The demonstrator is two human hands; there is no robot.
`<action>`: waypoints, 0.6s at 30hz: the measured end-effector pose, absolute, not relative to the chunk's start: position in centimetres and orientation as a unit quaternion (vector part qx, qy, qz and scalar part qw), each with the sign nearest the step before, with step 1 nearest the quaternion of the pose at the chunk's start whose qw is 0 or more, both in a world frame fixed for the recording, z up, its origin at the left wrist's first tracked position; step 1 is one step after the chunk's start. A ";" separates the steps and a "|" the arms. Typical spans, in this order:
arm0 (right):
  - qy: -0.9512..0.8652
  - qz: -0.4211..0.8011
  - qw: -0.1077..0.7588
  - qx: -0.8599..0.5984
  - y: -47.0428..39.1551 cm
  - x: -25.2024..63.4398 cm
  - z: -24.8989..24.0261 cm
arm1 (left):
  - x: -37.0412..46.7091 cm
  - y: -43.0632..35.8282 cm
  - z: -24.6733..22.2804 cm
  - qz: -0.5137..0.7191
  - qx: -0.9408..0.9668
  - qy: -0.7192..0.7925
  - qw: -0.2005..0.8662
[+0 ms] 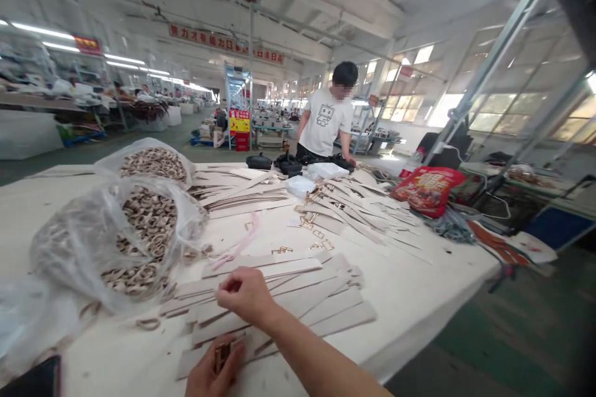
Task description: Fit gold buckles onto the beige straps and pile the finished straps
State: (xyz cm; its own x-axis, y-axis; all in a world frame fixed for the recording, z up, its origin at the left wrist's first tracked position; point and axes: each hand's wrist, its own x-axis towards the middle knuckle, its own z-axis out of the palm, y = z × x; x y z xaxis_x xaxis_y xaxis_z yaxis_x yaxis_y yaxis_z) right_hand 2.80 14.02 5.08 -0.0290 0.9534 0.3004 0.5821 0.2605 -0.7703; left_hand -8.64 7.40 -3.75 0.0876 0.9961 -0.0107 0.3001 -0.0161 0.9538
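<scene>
Grasping 1 metal buckle [221, 357], near: L hand [215, 367]. R hand [244, 294], slightly farther, curls above strips [298, 282]; can't say if holding anything. Left: 2 clear bags [69, 254] w/ loops [146, 217]. Far: red banner [205, 38], "努力才有能力", rest unclear.

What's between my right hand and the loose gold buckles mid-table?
Overlapping pale strips lie between the right hand and the gold buckles; the head view shows this.

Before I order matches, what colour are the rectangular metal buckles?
The buckles are gold, best in the head view.
</scene>
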 end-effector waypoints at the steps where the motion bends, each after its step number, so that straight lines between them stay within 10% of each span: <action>1: -0.667 0.219 0.452 -0.550 11.5 4.3 4.7 | -8.7 7.6 -3.6 0.394 0.584 0.542 0.458; 18: -0.570 0.268 0.537 -0.561 2.3 8.3 -2.4 | -5.8 6.3 -2.7 0.467 0.456 0.475 0.590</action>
State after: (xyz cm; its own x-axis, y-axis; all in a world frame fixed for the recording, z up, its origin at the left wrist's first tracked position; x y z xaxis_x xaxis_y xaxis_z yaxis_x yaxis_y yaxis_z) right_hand 8.28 2.27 -2.41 0.2068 0.9274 0.3116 0.3508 0.2270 -0.9085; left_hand -5.78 6.32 -2.69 0.1115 0.9846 -0.1347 -0.1174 0.1476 0.9821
